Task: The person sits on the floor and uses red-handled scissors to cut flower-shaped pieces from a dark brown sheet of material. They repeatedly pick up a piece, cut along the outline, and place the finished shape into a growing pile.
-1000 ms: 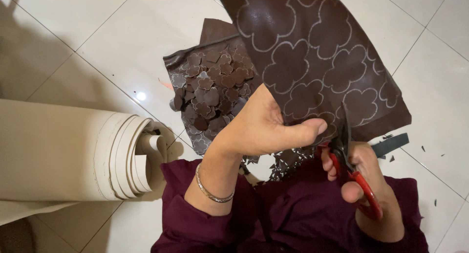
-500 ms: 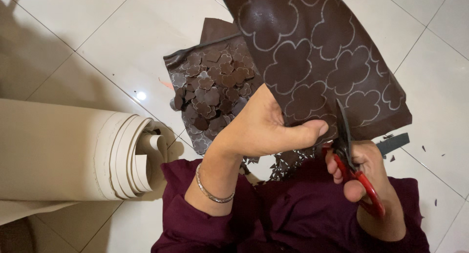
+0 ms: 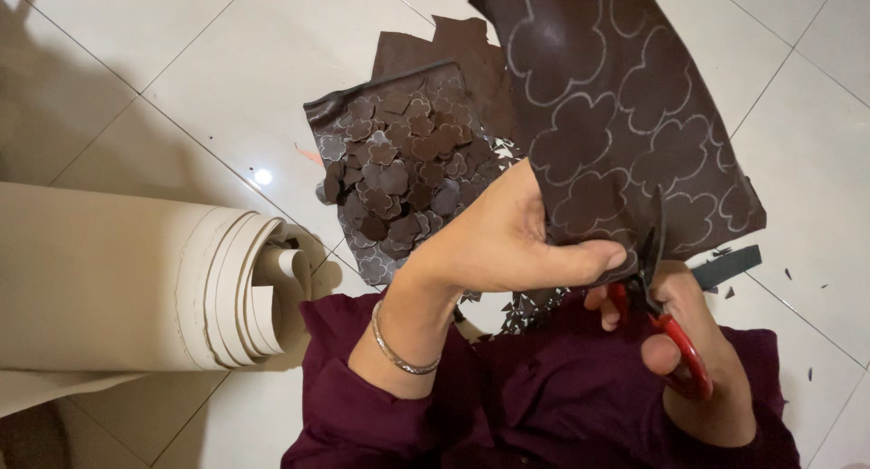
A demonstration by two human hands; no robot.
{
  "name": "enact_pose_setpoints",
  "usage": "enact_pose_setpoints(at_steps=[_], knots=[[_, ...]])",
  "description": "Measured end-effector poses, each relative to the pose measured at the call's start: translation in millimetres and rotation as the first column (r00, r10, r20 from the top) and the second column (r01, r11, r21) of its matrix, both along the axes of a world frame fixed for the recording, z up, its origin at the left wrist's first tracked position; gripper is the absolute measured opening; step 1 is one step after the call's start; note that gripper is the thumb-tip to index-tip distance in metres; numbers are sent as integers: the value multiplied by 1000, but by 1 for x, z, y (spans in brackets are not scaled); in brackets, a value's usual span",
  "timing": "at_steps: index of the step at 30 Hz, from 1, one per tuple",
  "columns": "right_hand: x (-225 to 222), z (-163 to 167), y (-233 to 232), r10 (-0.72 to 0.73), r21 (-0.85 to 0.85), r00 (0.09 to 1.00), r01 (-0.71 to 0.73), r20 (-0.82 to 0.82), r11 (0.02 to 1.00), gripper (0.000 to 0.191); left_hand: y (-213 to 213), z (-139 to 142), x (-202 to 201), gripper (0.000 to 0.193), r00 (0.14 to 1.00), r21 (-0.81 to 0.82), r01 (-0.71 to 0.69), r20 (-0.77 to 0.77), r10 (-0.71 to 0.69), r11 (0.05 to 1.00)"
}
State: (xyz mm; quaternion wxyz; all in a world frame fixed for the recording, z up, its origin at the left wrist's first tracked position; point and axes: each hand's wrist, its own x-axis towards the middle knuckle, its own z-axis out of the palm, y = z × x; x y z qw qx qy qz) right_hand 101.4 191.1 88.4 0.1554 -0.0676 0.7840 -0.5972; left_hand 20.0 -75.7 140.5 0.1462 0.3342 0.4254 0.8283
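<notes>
The left hand (image 3: 507, 242) pinched the near edge of a brown leather sheet (image 3: 625, 116), thumb on top and fingers hidden beneath, holding it up off the white tiled floor (image 3: 181, 79). The sheet spread away from that grip toward the far right, its surface marked with pale flower outlines. Just to the right of the thumb, the right hand (image 3: 698, 360) was closed through the red handles of a pair of scissors (image 3: 657, 297), whose dark blades pointed up and away into the sheet's near edge, close beside an outlined flower; the blades looked nearly together, though how far they were parted could not be told. The scissors' long axis ran near to far, roughly across the edge held by the left hand, so the right hand was the nearer one to the cut line. Farther left on the floor lay a heap of cut flower pieces (image 3: 399, 161) on another dark scrap, and at the far left a cream roll of material (image 3: 118, 288). Small offcuts (image 3: 526, 306) lay scattered on the maroon garment (image 3: 544, 406) in the lap.
</notes>
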Motion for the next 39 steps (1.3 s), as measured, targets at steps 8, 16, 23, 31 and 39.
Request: enact_pose_setpoints(at_steps=[8,16,23,31,39], knots=[[9,-25,25,72,-253,982,-116,-176,960,68,1,-11,1,51,990,28,97,105,-99,995],[12,-31,30,-236,-89,931,270,278,959,54,-2,-15,2,34,979,42,168,107,-172,985],[14,-35,37,62,-235,995,-78,-74,969,66,6,-14,-2,44,951,113,266,134,-280,957],[17,-53,48,-284,76,910,274,303,959,29,7,-20,-1,43,976,51,204,70,-208,978],[10,-40,34,-359,44,779,394,514,918,25,11,-19,-2,44,938,105,328,87,-337,939]])
